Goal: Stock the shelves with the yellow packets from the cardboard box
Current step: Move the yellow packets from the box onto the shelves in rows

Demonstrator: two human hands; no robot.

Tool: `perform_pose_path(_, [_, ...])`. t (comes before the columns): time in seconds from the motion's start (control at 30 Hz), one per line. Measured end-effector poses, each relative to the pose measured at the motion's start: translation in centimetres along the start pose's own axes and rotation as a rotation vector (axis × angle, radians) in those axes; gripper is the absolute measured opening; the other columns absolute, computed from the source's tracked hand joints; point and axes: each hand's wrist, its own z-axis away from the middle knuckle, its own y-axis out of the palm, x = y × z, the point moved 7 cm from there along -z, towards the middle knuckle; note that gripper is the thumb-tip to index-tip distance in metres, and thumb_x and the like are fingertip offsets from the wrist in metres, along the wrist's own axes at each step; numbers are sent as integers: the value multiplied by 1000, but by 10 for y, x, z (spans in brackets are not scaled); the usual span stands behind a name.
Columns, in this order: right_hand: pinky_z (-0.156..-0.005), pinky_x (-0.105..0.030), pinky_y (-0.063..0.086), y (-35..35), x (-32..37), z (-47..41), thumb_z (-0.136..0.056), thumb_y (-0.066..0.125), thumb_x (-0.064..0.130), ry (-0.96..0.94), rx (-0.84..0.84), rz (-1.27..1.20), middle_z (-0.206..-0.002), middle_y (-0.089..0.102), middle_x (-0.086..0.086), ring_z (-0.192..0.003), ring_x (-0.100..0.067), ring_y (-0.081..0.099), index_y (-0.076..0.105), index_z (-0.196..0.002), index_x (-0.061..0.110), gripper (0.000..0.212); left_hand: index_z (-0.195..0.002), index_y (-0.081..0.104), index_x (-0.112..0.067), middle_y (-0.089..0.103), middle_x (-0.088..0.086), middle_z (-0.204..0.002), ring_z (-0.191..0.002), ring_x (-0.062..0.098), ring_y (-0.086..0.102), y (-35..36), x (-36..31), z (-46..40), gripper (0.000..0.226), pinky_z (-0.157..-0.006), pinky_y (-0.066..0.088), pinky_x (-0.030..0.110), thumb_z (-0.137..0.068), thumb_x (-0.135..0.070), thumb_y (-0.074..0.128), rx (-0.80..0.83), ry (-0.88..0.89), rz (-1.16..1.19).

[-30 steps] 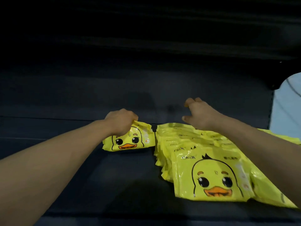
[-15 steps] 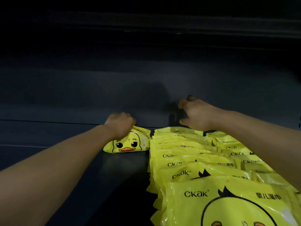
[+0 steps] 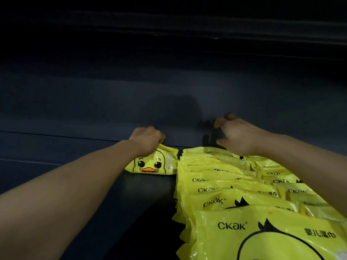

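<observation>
The left hand gripped an upright duck-faced yellow packet, long axis sideways; the right hand, loosely curled, rested on overlapping "CKAK" packets.

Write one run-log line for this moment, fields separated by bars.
left hand: grips lone duck packet at shelf back | right hand: curled over packet row far end | box: unseen

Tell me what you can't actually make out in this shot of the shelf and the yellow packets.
- Cardboard box: not in the head view at all.
- Left hand fingertips: curled behind the top edge of the single duck packet that it grips.
- Right hand fingers: bent away from the camera at the back of the packet row, so any contact is unclear.
- Nearest packet: cut off by the bottom edge.
- Upper shelf: too dark to read.
</observation>
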Motion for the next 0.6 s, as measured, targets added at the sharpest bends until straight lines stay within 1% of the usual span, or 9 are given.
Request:
perform_pose_path(0.03, [-97, -40, 43, 0, -1, 0, -93, 50, 28, 3, -1, 2, -128, 38, -11, -117, -31, 47, 39, -132, 14, 42, -87, 51, -20, 58, 7, -101, -90, 24, 53, 0, 0, -1, 25, -70, 39, 31, -87, 2, 40, 6, 9, 1])
perform_pose_path(0.1, [-98, -40, 43, 2, -2, 0, -93, 50, 28, 7, 3, 2, -128, 38, -11, -118, -32, 47, 38, -132, 14, 44, -91, 55, -19, 57, 7, -102, -89, 23, 51, 1, -2, -2, 24, -71, 39, 31, -88, 0, 40, 2, 21, -9])
perform_pose_path(0.2, [-99, -39, 42, 7, -4, 1, -91, 52, 29, 11, 18, 3, -129, 38, -12, -119, -33, 46, 36, -134, 15, 48, -105, 58, -17, 56, 8, -108, -100, 26, 55, 3, -2, -1, 28, -74, 40, 33, -88, -1, 42, -29, -14, -61])
perform_pose_path(0.3, [-98, -39, 43, 11, -3, 3, -90, 53, 29, 8, 29, 3, -124, 41, -13, -117, -33, 47, 39, -131, 12, 46, -115, 54, -15, 57, 6, -112, -107, 26, 54, 6, 0, 1, 35, -70, 40, 33, -86, 2, 45, -78, -65, -95])
perform_pose_path(0.37, [-97, -38, 43, 12, -1, 4, -90, 53, 28, 8, 30, 0, -123, 42, -13, -116, -33, 48, 40, -129, 11, 45, -120, 51, -15, 53, 5, -120, -112, 26, 52, 5, 5, 4, 39, -68, 38, 32, -86, 3, 48, -98, -114, -68])
perform_pose_path(0.43, [-97, -38, 43, 13, 2, 5, -90, 54, 28, 8, 34, -6, -125, 42, -14, -116, -32, 48, 40, -129, 11, 45, -124, 49, -15, 49, 5, -124, -114, 25, 52, 4, 12, 8, 41, -68, 37, 33, -86, 0, 50, -87, -146, -64])
perform_pose_path(0.6, [-98, -40, 43, 3, 15, 9, -89, 56, 29, -4, 29, -15, -129, 41, -14, -119, -32, 46, 38, -133, 11, 51, -126, 44, -15, 50, 6, -121, -112, 26, 52, -4, 20, 28, 42, -70, 38, 33, -86, -5, 54, -11, -186, -87])
